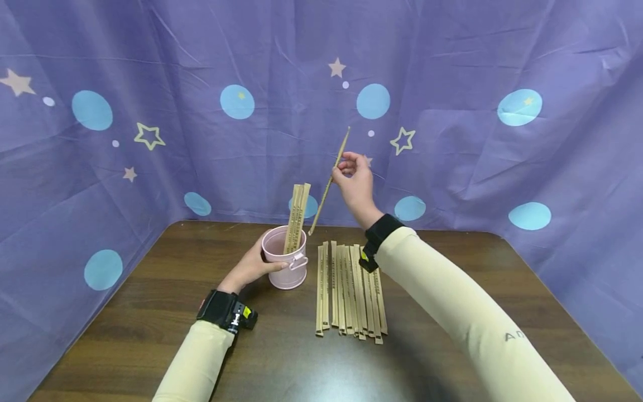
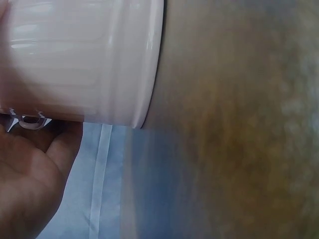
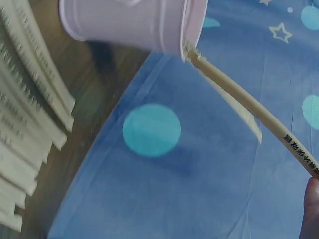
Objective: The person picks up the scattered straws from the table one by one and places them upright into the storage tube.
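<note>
A small pink metal bucket (image 1: 288, 273) with a handle stands on the table, seen up close in the left wrist view (image 2: 75, 59). My left hand (image 1: 256, 262) grips its side, thumb at the front, the other fingers mostly hidden behind. Several straws in printed brown paper sleeves (image 1: 297, 215) lean inside it, their tops above the rim. My right hand (image 1: 359, 184) pinches one more paper-wrapped straw (image 1: 329, 187) in the air, tilted, its lower end near the bucket's right rim. In the right wrist view this straw (image 3: 259, 112) overlaps the bucket's mouth, with only a fingertip (image 3: 311, 204) showing.
Several wrapped straws (image 1: 349, 290) lie side by side on the brown wooden table (image 1: 281, 352), right of the bucket and below my right forearm. A purple curtain (image 1: 301, 44) with stars and blue dots hangs behind the table and along its sides.
</note>
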Tool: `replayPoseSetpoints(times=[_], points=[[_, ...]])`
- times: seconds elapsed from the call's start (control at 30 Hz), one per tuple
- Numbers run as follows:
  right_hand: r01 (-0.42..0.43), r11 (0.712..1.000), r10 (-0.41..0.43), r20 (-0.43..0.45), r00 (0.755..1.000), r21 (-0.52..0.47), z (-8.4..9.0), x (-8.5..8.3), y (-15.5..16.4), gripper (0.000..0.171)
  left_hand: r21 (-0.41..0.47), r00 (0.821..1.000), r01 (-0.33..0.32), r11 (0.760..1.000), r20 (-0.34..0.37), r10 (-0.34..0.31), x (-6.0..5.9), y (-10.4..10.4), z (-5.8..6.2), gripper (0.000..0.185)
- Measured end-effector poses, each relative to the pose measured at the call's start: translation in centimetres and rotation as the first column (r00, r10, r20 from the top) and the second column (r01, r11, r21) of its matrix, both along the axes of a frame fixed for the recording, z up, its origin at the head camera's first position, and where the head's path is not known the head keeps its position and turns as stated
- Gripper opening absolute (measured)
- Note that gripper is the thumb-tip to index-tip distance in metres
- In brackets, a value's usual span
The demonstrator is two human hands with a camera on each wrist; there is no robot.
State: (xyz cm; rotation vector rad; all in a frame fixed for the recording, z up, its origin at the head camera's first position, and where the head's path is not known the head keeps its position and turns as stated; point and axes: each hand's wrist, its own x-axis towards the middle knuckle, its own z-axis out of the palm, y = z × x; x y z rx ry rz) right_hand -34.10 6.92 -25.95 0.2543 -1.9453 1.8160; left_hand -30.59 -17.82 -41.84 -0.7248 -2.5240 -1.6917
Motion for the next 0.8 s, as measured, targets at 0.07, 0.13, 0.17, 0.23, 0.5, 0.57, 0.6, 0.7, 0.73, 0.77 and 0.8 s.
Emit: replayPoseSetpoints(times=[0.07,0.13,0.17,0.23,0.5,0.57,0.6,0.7,0.73,0.77,0.8], points=[[-0.006,1.000,0.006,-0.001,1.000,-0.013,-0.4,0.0,-0.6,0.040,0.006,1.000,0.006,1.000,-0.002,-0.006,0.0,0.0,-0.1,0.089],[-0.020,0.999,0.020,0.007,1.000,-0.025,-0.9,0.1,-1.0,0.040,0.014,1.000,0.015,1.000,-0.002,-0.015,0.0,0.0,-0.1,0.090],[-0.026,0.999,0.026,0.013,1.000,-0.024,-1.2,0.1,-1.3,0.040,0.017,1.000,0.016,1.000,-0.001,-0.016,0.0,0.0,-0.1,0.090],[-0.030,1.000,0.030,0.026,0.999,-0.007,-1.9,0.2,-1.6,0.040,0.019,1.000,0.016,1.000,-0.001,-0.016,0.0,-0.1,-0.1,0.090],[-0.050,0.992,0.041,0.084,0.996,0.117,-5.5,0.7,-2.1,0.038,0.012,1.000,0.006,1.000,-0.008,-0.006,-0.1,-0.1,0.0,0.090],[-0.059,0.987,0.045,0.098,0.994,0.150,-6.3,0.9,-2.3,0.038,0.009,1.000,0.003,1.000,-0.006,-0.003,-0.1,-0.1,0.0,0.090],[-0.069,0.984,0.052,0.107,0.993,0.165,-6.7,0.9,-2.4,0.037,0.005,1.000,0.002,1.000,-0.004,-0.002,-0.1,-0.1,-0.1,0.090],[-0.106,0.971,0.078,0.136,0.988,0.213,-7.7,1.1,-2.6,0.036,0.009,1.000,0.004,1.000,0.001,-0.004,-0.2,-0.2,-0.2,0.090],[-0.123,0.965,0.091,0.146,0.985,0.233,-7.9,1.2,-2.7,0.036,0.011,1.000,0.006,1.000,0.002,-0.006,-0.2,-0.2,-0.2,0.090],[-0.142,0.957,0.104,0.156,0.982,0.253,-8.1,1.3,-2.7,0.036,0.011,1.000,0.007,1.000,0.003,-0.007,-0.2,-0.2,-0.3,0.090],[-0.159,0.949,0.117,0.166,0.979,0.272,-8.2,1.4,-2.8,0.036,0.015,1.000,0.010,1.000,0.004,-0.010,-0.2,-0.2,-0.4,0.090]])
